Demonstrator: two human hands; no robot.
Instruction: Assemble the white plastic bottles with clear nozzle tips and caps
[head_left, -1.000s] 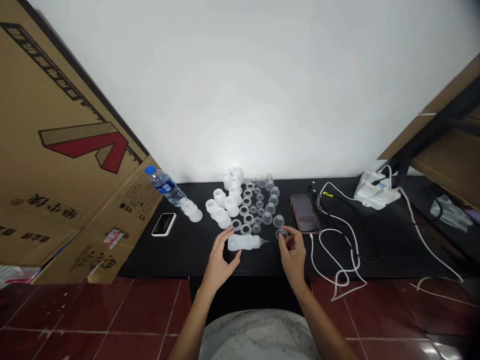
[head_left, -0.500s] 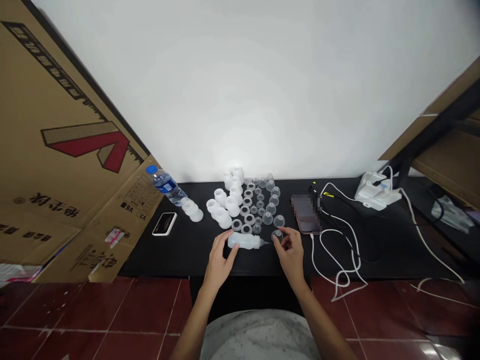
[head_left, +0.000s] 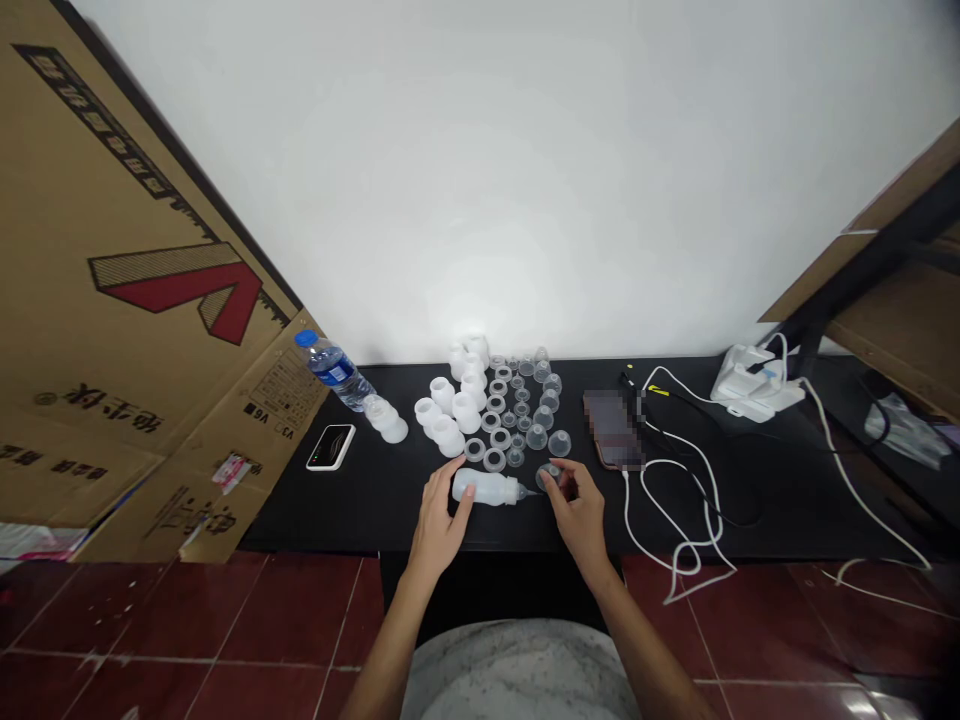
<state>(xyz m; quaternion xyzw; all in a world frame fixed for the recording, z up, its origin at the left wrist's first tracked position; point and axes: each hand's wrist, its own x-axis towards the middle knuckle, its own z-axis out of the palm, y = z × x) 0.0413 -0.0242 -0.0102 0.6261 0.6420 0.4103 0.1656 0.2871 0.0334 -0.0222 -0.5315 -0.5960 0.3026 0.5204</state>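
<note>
My left hand (head_left: 441, 515) is closed around the base end of a small translucent white squeeze bottle (head_left: 487, 488). The bottle lies sideways, and its thin pointed tip (head_left: 528, 492) faces right. Between the thumb and fingers of my right hand (head_left: 580, 512) is a clear dome cap (head_left: 545, 474), just beyond that tip; whether they touch I cannot tell. Behind my hands stand several open white bottles (head_left: 448, 436), then clear rings (head_left: 474, 450), small nipple-like pieces (head_left: 515, 457) and more dome caps (head_left: 559, 443) in rough columns.
At left are a capped white bottle group (head_left: 386, 420), a water bottle (head_left: 336, 372) and a white device (head_left: 331, 447). A phone (head_left: 611, 430) and looping white cables (head_left: 679, 550) lie on the right, with a white adapter (head_left: 754, 385) farther off. Cardboard (head_left: 150, 300) rises at left.
The dome cap in my right hand has moved slightly left, nearer the bottle's tip. The bottle in my left hand has shifted a little left and toward me.
</note>
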